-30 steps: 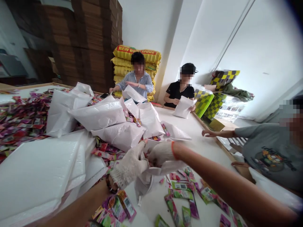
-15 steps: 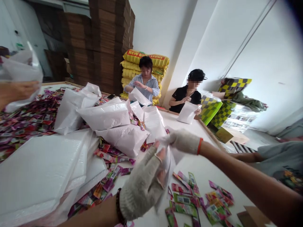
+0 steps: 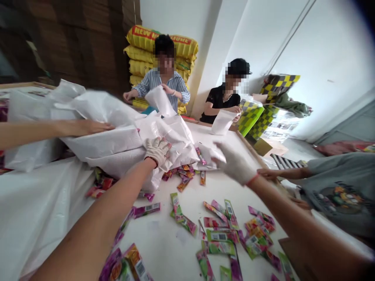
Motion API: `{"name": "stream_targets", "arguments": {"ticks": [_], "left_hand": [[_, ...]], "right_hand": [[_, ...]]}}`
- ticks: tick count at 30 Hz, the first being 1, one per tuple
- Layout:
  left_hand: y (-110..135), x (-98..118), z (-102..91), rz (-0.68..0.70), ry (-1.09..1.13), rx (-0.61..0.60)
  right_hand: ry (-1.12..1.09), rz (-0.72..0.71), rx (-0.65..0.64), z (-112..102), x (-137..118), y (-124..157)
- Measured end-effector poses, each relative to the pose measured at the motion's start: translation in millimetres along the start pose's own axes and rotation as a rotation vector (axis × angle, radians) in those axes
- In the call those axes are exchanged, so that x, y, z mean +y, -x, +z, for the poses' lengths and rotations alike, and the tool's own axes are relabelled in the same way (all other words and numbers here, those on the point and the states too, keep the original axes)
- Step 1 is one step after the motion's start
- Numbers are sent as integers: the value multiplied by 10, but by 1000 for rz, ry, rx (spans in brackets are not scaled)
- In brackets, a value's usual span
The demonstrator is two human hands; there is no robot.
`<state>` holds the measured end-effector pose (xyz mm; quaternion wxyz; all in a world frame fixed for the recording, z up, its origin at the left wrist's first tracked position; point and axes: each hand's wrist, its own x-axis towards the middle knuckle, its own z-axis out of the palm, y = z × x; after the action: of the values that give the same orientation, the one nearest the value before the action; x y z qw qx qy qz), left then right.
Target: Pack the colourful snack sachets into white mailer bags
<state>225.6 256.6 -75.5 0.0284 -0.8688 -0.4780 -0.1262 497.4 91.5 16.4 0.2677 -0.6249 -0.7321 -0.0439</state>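
Observation:
My left hand (image 3: pixel 158 151), in a pale knit glove with bare fingertips, lies with its fingers spread on a white plastic mailing bag (image 3: pixel 175 134) in the pile. To the right, my gloved right hand (image 3: pixel 236 164) hovers over the table with its fingers apart and holds nothing. Motion blurs it a little. Its fingertips are near a white bag (image 3: pixel 209 154) lying at the pile's right end. Small colourful sachets (image 3: pixel 183 175) are scattered just below that pile. More sachets (image 3: pixel 219 236) lie loose on the white tabletop (image 3: pixel 166 253) in front of me.
A co-worker's hand (image 3: pixel 88 127) rests on the bags at left. Flat white mailers (image 3: pixel 38 210) are stacked at near left. Two people across the table handle white bags, one a bag (image 3: pixel 224 121) at the right. Someone in a grey shirt (image 3: pixel 342 187) is at far right.
The bag between my hands is no longer held. My left hand has moved forward onto the pile, and my right hand is free. A co-worker's hand now lies on the bags.

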Motion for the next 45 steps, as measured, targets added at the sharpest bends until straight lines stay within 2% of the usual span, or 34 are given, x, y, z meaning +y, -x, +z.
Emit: {"name": "stream_targets", "arguments": {"ticks": [2,4,5,7,9,11,13,15,16,17,19,21,22,23,25,28,31,34,36,38,40,42,43,45], "left_hand": [[-142,-145,205,-61,11,-15],[-198,-133,329,-96,17,-8],[-178,-75,362,-112,20,1],[1,107,395,-143,21,26],[388,316,425,-174,11,48],[946,473,475,-201,1,52],[1556,507,533,-277,12,94],[2060,398,580,-457,-25,103],[2233,306,599,-581,-40,81],[2343,208,616,-693,-51,49],[2384,51,655,-838,-43,-8],[2267,21,709,-846,-14,-36],[2187,62,740,-819,2,-43],[2113,136,771,-793,21,-56],[2019,350,817,-732,72,-92],[2076,729,791,-601,161,-151],[2378,1017,620,-359,294,-240],[2846,1038,376,-127,377,-249],[3174,883,235,-150,300,-197],[3451,677,145,-308,134,-200],[3628,542,119,-448,-17,-283],[3668,574,166,-497,-78,-378],[3631,660,216,-483,-64,-412],[3451,930,355,-409,31,-418]], "right_hand": [[16,199,-192,426,556,860],[114,415,-240,839,968,1678],[217,510,-251,1024,1084,2017],[410,551,-240,1339,1123,2475],[491,484,-211,1582,954,2610],[419,339,-187,1771,674,2468],[242,175,-166,1933,378,2131],[67,104,-145,2095,130,1666],[13,142,-143,2180,37,1405],[-9,219,-146,2266,-33,1136],[12,447,-175,2428,-108,630],[45,557,-185,2552,-116,264],[51,554,-189,2591,-107,163],[49,519,-192,2611,-96,124],[24,414,-213,2593,-87,223],[-28,262,-255,2418,-129,690],[-94,148,-308,2078,-204,1303],[-340,82,-419,1619,-120,1882],[-464,187,-399,1310,110,2234],[-422,414,-255,1074,424,2569],[-294,633,-96,981,672,2852],[-195,693,-33,1060,701,3013],[-182,658,-27,1155,611,3026],[-239,521,-49,1399,257,2911]]}}
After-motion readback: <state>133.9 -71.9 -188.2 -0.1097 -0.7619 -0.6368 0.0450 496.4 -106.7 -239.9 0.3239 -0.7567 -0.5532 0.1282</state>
